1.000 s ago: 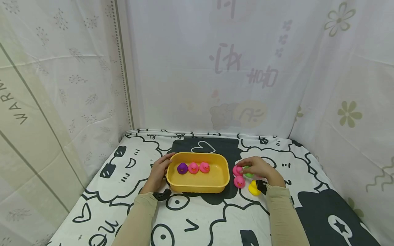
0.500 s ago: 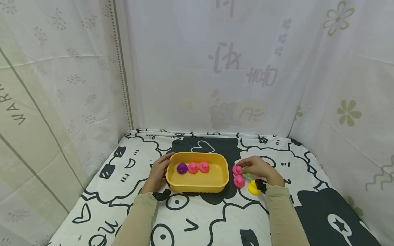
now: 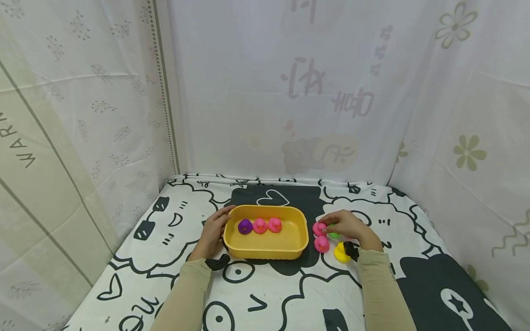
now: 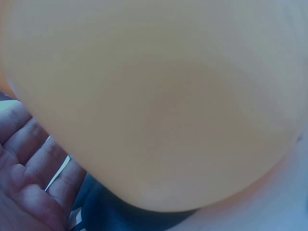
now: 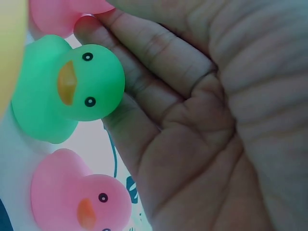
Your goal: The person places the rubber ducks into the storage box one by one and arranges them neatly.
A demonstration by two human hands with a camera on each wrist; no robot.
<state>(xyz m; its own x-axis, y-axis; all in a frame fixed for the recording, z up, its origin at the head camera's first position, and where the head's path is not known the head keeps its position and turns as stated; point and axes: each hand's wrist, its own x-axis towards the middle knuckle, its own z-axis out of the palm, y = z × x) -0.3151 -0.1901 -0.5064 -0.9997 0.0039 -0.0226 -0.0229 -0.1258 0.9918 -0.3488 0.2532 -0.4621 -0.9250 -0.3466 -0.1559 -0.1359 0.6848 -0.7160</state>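
Note:
My left hand (image 3: 213,233) rests along the left wall of a yellow plastic basin (image 3: 267,254), its fingers at the rim. The left wrist view is filled by the basin's blurred wall, with nearly straight fingers (image 4: 36,154) beside it. Inside the basin sit a purple rubber duck (image 3: 245,226) and two pink ones. To its right, my right hand (image 3: 347,225) pinches a pink rubber duck (image 3: 319,229) between thumb and fingertips. A green duck (image 5: 91,82) lies beneath the hand, close to the fingers. Another pink duck (image 5: 79,192) sits nearer the wrist.
One more pink duck (image 3: 322,245) sits just in front of the pinched one. A yellow duck (image 3: 341,253) lies beside the right wristband (image 3: 351,251). The black-and-white patterned cloth (image 3: 256,299) covers the table, with pale curtains (image 3: 265,92) around it.

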